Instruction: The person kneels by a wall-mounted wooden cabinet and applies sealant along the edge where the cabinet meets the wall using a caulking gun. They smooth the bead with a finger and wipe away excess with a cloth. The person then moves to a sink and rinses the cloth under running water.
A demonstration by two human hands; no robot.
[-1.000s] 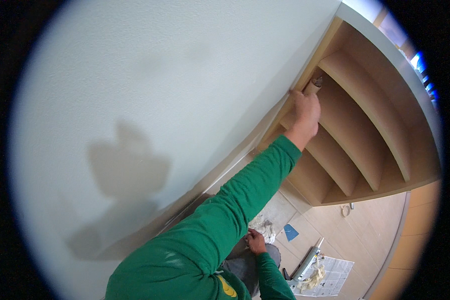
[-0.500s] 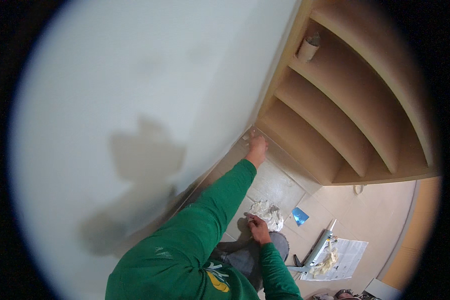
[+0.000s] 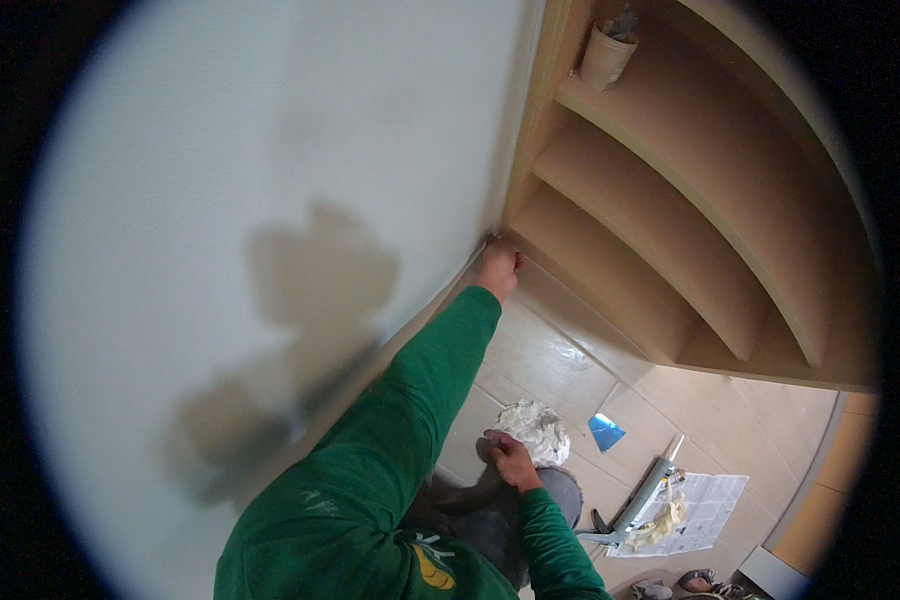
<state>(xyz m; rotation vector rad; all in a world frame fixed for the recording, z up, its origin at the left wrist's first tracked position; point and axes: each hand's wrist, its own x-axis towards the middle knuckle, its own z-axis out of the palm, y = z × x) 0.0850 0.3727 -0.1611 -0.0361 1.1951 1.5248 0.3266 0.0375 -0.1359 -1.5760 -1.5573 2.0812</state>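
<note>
My left hand (image 3: pixel 498 268) reaches to the far floor corner where the white wall (image 3: pixel 390 150) meets the brown shelf unit (image 3: pixel 610 285). Its fingers are curled in, and the fingertips are partly hidden against the corner; whether they hold anything small does not show. Nearer to me, my right hand (image 3: pixel 513 464) is closed with its fingertips pinched together above the floor. What it holds, if anything, is too small to make out. Beside that hand lies a crumpled white cloth or paper wad (image 3: pixel 536 428).
A blue sheet piece (image 3: pixel 605 432) lies on the tiled floor (image 3: pixel 545 350). Right of it, a caulking gun (image 3: pixel 645 495) rests by a printed paper sheet (image 3: pixel 705 515) with crumpled yellowish scraps (image 3: pixel 662 525). On a shelf stands a beige cup-like container (image 3: pixel 607 58). Shoes (image 3: pixel 695 580) sit at lower right.
My left hand has moved slightly left and farther into the corner, with its fingers more curled. My right hand stays nearly in place. The view has shifted, so the shelf unit looks larger.
</note>
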